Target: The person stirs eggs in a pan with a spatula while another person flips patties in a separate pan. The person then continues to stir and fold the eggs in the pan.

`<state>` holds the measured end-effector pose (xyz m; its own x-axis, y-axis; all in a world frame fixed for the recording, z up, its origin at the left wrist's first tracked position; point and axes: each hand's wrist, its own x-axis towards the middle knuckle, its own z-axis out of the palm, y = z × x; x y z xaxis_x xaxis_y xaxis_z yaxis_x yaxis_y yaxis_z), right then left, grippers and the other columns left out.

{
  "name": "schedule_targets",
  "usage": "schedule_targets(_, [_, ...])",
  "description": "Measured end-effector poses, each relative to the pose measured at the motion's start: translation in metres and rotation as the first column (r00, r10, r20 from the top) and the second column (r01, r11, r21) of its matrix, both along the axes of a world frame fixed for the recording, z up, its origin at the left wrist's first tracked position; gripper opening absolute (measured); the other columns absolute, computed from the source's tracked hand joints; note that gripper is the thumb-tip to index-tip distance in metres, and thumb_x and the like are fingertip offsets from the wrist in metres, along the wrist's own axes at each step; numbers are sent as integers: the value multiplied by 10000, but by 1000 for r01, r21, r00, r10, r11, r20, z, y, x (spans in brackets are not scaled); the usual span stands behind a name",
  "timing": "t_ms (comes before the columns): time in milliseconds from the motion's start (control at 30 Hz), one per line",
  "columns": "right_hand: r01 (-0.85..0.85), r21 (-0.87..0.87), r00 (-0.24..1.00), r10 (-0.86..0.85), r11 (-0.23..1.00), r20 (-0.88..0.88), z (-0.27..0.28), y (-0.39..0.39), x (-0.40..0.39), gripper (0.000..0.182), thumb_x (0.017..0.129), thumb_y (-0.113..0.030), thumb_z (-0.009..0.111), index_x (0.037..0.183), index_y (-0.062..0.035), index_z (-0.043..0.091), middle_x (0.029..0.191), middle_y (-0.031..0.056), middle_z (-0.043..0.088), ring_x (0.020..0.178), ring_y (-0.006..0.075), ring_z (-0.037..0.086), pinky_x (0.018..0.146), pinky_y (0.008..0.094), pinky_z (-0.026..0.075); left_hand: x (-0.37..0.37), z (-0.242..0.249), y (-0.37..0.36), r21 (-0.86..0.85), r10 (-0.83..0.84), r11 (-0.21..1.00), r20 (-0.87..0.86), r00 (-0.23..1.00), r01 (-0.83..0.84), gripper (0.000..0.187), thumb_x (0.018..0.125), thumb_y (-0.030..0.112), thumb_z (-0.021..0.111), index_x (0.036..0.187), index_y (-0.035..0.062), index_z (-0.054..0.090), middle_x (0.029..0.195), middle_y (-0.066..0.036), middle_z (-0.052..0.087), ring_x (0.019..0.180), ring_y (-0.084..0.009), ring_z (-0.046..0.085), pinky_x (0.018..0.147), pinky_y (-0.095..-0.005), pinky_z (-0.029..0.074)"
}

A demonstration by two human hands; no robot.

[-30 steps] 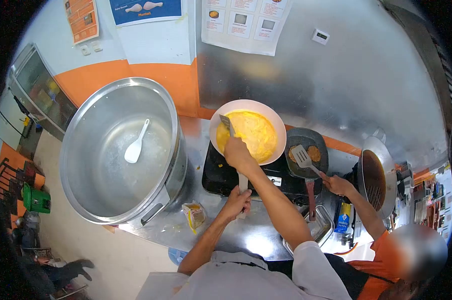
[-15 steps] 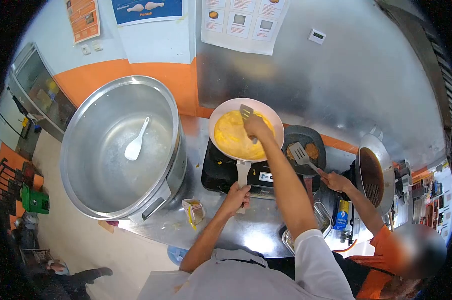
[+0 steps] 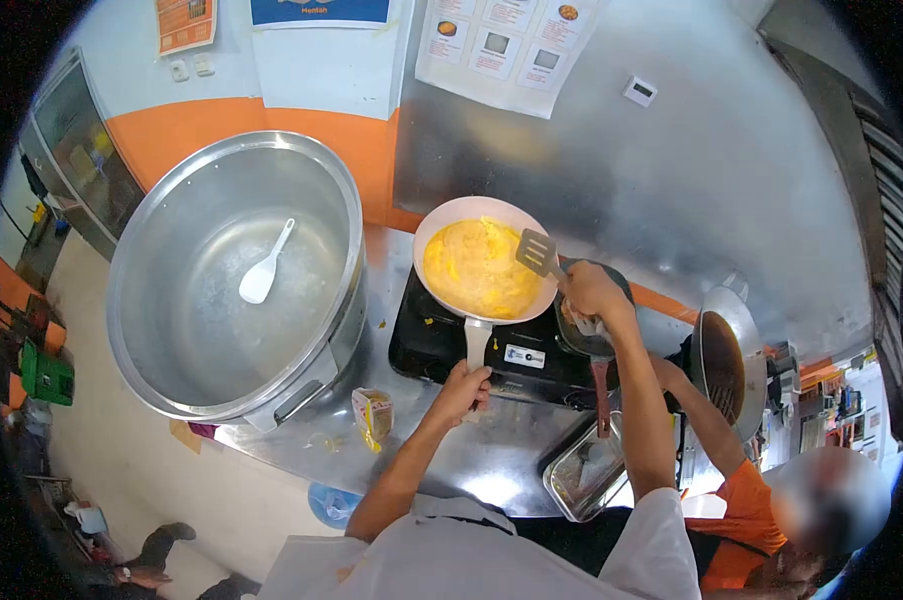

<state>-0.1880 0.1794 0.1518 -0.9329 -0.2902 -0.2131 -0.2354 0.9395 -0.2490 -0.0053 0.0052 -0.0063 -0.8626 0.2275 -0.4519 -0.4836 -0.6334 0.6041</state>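
The handle of a white frying pan (image 3: 441,222) is gripped by the left hand (image 3: 463,386), fingers closed around it at the near edge of a black stove (image 3: 441,345). A yellow omelette (image 3: 479,268) is held in the pan. A slotted spatula (image 3: 537,252) is clasped in the right hand (image 3: 591,292), fingers wrapped on its handle, its blade raised over the pan's right rim. A big steel pot (image 3: 331,200) (a white spoon (image 3: 263,268) lies inside) is seen at the left on the surface (image 3: 491,460).
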Motion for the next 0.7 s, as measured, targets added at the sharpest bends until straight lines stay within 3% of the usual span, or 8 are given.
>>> schedule_targets(133, [-39,225,999,30,974,44,6,-4,3,199,789,-141,630,769,54,665,669,230,651,666,338,681,602,416,528,-2,-1,0,-26,8,1000,15,1000,-8,135,917,126,531,950,82,408,695,-11,445,495,-70,400,408,-255,366])
schedule_targets(267, [-66,303,995,41,951,86,3,-19,4,280,588,-60,742,825,73,674,854,281,663,834,373,683,703,416,556,1,1,0,-17,1,1000,25,1000,-1,135,918,123,531,967,83,412,700,-12,441,496,-69,396,409,-262,364])
schedule_targets(400, [88,352,995,-102,932,21,-13,-40,-10,228,640,-18,688,850,68,671,928,287,656,839,384,680,728,427,559,2,3,0,9,18,1000,32,999,-19,140,919,124,535,975,86,413,701,-7,437,496,-64,393,406,-259,361])
schedule_targets(467, [138,265,960,-194,954,200,-42,-41,-37,549,821,-42,505,1344,55,372,1375,284,409,952,359,669,833,415,551,2,2,0,1,26,1000,11,1000,-26,142,919,127,537,977,87,414,702,-7,437,495,-64,393,406,-259,361])
schedule_targets(500, [134,263,963,-188,955,192,-55,-41,-46,549,821,-42,505,1344,55,372,1375,284,409,952,359,669,833,415,551,3,1,1,-11,27,1000,-1,1000,-27,144,919,129,539,979,88,414,704,-6,437,493,-64,392,406,-259,362])
schedule_targets(567, [173,182,984,-177,968,10,-83,-41,-58,497,789,44,513,1283,28,458,1028,284,648,818,344,695,598,395,574,2,-3,1,-51,27,998,2,1000,-27,147,919,132,541,980,91,414,705,-5,436,494,-62,392,408,-260,362])
schedule_targets(633, [93,140,995,-97,986,23,-126,-29,-77,629,809,44,475,1403,14,272,1035,275,652,752,325,702,520,387,560,3,-2,1,-47,23,999,-1,1000,-23,153,919,139,546,980,94,413,706,-2,435,495,-62,389,409,-258,362])
schedule_targets(700, [-180,69,697,176,981,-695,-182,-13,-98,512,809,15,476,1315,68,416,983,266,666,666,321,696,495,386,555,4,-2,1,-20,34,999,5,999,-34,150,921,138,545,976,97,412,701,1,434,491,-66,383,410,-258,364])
